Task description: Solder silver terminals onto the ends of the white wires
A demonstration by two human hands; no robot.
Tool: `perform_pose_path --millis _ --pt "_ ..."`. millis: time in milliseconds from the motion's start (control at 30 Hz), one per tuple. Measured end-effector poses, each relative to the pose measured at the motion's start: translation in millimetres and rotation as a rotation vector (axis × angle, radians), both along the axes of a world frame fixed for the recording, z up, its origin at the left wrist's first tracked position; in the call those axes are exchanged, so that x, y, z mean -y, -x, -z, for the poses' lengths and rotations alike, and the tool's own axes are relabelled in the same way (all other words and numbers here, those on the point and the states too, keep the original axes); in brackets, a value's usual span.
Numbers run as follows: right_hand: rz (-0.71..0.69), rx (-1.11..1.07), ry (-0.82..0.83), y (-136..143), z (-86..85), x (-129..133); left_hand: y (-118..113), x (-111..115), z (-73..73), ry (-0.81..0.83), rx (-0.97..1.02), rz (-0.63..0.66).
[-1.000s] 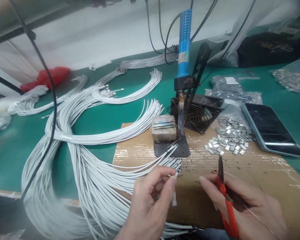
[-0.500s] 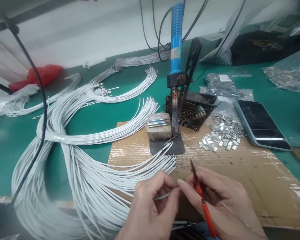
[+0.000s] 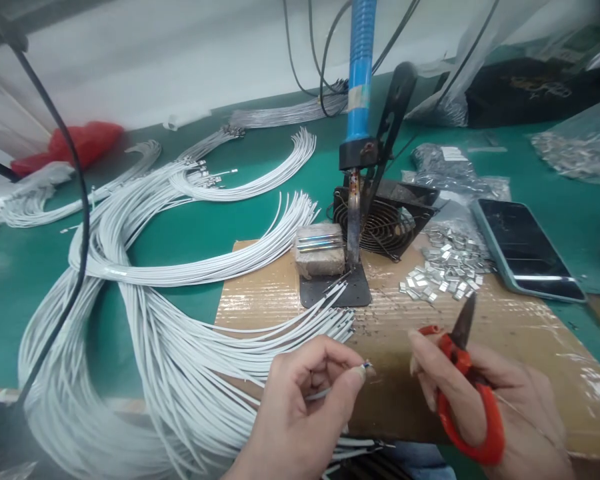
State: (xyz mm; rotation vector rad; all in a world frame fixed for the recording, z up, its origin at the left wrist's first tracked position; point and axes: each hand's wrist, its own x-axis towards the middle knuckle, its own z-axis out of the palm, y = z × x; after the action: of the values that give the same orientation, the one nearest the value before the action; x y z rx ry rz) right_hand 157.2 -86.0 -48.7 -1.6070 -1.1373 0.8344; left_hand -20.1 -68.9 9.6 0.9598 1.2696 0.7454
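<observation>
My left hand [image 3: 310, 400] pinches the end of a white cable, whose small bluish tip [image 3: 367, 365] sticks out past the thumb and forefinger. Over to the right, my right hand [image 3: 495, 400] grips red-handled scissors [image 3: 463, 360], the dark blades pointing up and away from the cable end. A thin wire strand [image 3: 525, 423] lies across the right hand. The bundle of white cables [image 3: 205, 340] spreads left of and behind my left hand, several stripped ends lying on the cardboard [image 3: 400, 327].
A blue-handled soldering iron [image 3: 357, 120] stands tip down on a dark metal plate [image 3: 337, 290]. Beside it are a block with solder sticks [image 3: 320, 250] and a black fan [image 3: 387, 223]. Small metal connectors [image 3: 445, 267] and a phone [image 3: 527, 250] lie to the right.
My right hand has moved right, away from my left hand, with the scissors turned in its grip. The cable's tip now shows beyond the left fingertips.
</observation>
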Motion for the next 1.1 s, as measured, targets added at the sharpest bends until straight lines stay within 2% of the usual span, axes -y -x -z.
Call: perform_pose_path --millis 133,267,400,533,800,1100 --pt "-0.214 0.087 -0.061 -8.6 8.9 3.9 -1.7 0.2 0.6 -0.001 0.003 -0.040" --pt "-0.417 0.288 -0.128 -10.4 9.8 8.9 -3.4 1.0 1.1 -0.003 0.000 -0.078" --pt "-0.507 0.420 -0.118 -11.7 9.8 13.2 -5.2 1.7 0.3 0.005 0.004 -0.120" --pt "-0.595 0.397 -0.079 -10.8 7.4 13.1 -7.3 2.1 -1.7 -0.012 -0.022 -0.143" --pt "-0.618 0.344 -0.011 -9.7 2.1 9.9 -8.4 1.2 -3.6 -0.020 -0.100 -0.125" --pt "-0.645 0.377 -0.023 -9.5 2.7 10.7 -7.8 0.7 -2.6 -0.014 -0.094 -0.128"
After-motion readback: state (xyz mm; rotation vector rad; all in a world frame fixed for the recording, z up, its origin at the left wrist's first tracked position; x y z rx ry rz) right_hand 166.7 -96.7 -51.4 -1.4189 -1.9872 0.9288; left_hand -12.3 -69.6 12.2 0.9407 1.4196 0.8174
